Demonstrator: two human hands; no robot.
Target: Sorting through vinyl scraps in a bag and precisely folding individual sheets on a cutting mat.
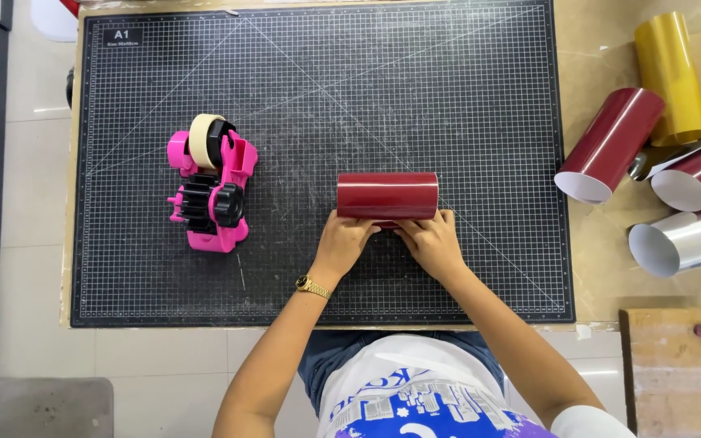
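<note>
I see the dark red roll (387, 195) lying crosswise on the cutting mat (326, 81), just beyond both hands. My left hand (341, 241) and right hand (432, 241) clasp its near edge, fingers closed on it.

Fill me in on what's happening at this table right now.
A person is seated at a table covered by a black gridded cutting mat. Both the left hand and the right hand press against the near side of a dark red glossy roll lying on its side on the mat. A pink tape dispenser stands to the left, untouched. Off the mat on the right lie more rolls: two dark red, one gold and one silver.
</note>
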